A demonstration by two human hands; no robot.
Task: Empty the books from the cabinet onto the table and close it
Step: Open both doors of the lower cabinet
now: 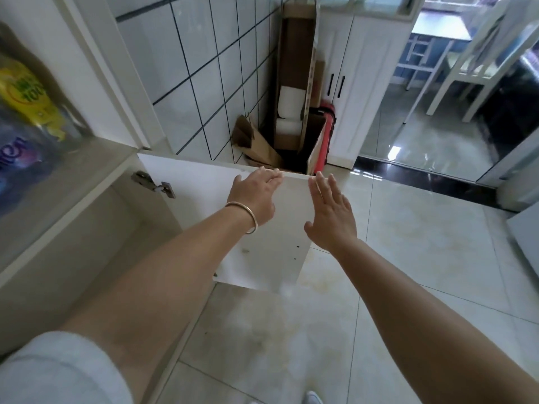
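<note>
The step in hand is judged to be the closing of the cabinet point(87, 228): its white door point(204, 185) stands swung wide open, hinged at the left, with the free edge to the right. The visible lower compartment looks bare; no books and no tabletop can be seen from here, so where the books lie cannot be told.

For a clean close, the door should be pushed near its free edge, where leverage is best, and swung steadily towards the cabinet front. Fingers should be kept off the hinge point(153, 185) side and clear of the frame as the gap narrows. The push is best eased at the end so the door does not bounce back.

Both arms are stretched forward and slightly down. The left hand point(253, 196), a bangle point(248, 215) at its wrist, is laid flat with the fingers spread over the door's top edge, nothing being gripped. The right hand point(331, 214) is held open and empty, fingers straight, just beside the door's free edge; whether it touches cannot be told.
</note>
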